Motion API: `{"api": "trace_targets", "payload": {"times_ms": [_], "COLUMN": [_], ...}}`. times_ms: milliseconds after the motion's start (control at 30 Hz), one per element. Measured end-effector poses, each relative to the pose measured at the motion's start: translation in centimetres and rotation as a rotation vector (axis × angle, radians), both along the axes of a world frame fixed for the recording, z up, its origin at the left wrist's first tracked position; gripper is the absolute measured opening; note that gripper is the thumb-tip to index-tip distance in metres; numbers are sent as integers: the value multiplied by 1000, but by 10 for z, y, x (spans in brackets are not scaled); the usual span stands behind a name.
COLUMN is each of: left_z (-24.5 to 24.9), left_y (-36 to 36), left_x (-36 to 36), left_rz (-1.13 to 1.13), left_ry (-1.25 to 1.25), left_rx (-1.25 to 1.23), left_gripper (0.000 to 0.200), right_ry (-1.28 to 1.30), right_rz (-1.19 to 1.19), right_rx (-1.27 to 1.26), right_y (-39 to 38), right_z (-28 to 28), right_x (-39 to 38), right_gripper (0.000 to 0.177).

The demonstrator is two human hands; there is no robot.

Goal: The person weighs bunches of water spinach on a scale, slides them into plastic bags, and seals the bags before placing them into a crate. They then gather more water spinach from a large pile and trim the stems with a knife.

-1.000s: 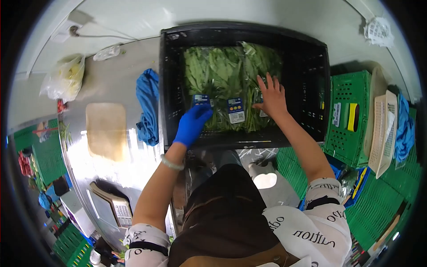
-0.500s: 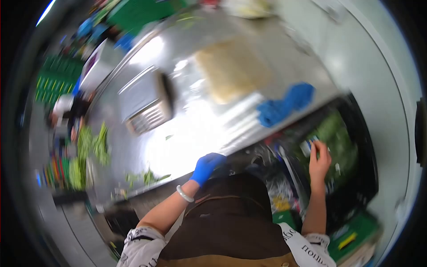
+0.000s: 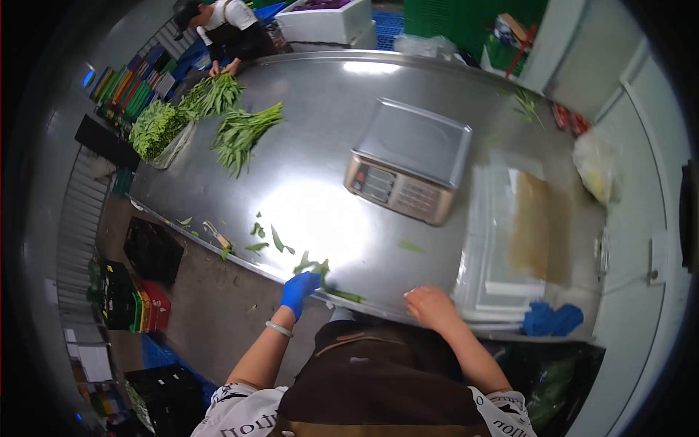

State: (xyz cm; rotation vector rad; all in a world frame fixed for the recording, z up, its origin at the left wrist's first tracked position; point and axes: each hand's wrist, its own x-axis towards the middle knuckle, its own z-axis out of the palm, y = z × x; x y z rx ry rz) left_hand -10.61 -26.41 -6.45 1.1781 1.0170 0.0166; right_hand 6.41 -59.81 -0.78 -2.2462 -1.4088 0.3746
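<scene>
My left hand [image 3: 300,288], in a blue glove, rests at the near edge of the steel table [image 3: 313,153], its fingers extended beside green leaf scraps [image 3: 316,266]. Nothing held shows in it. A longer green piece [image 3: 344,296] lies just right of the glove. My bare right hand [image 3: 431,304] is over the near edge, fingers loosely bent and apart, with no object visible in them. Beyond it stands a digital scale [image 3: 415,156] with a bare metal pan. Clear plastic bags [image 3: 495,240] and a brown sheet [image 3: 540,227] lie to its right.
Bundles of leafy greens [image 3: 247,131] lie at the far left, where a co-worker [image 3: 233,29] handles some. A crumpled blue glove [image 3: 553,319] sits at the right corner, above a black crate [image 3: 553,393]. Crates [image 3: 153,306] stand on the floor at left.
My view has swung left across the table. My right hand has left the black crate of bagged greens and come over the table edge. My left hand is now beside the leaf scraps.
</scene>
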Motion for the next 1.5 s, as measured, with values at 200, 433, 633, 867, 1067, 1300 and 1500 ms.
{"api": "trace_targets", "payload": {"times_ms": [200, 433, 633, 867, 1067, 1300, 1500], "left_z": [-54, -68, -74, -62, -61, -63, -78], "left_y": [193, 364, 385, 394, 397, 393, 386], "left_x": [50, 119, 136, 141, 140, 140, 135], "left_rz": [212, -115, -206, -271, -267, -239, -239], "left_ry": [-96, 122, 333, 424, 419, 385, 383], "left_rx": [309, 1321, 1356, 1251, 1224, 1253, 1313], "left_gripper": [27, 59, 64, 62, 63, 63, 56], "right_ry": [22, -82, -291, -510, -146, -147, 408], "right_rz": [195, 160, 248, 319, 365, 95, -356], "right_rx": [-30, -141, -96, -182, -226, -145, 105], "right_y": [193, 391, 591, 784, 806, 697, 578], "right_z": [13, 41, 17, -66, -96, -110, -6], "right_x": [10, 114, 221, 327, 336, 216, 221], "right_gripper": [34, 75, 94, 105, 43, 18, 32]}}
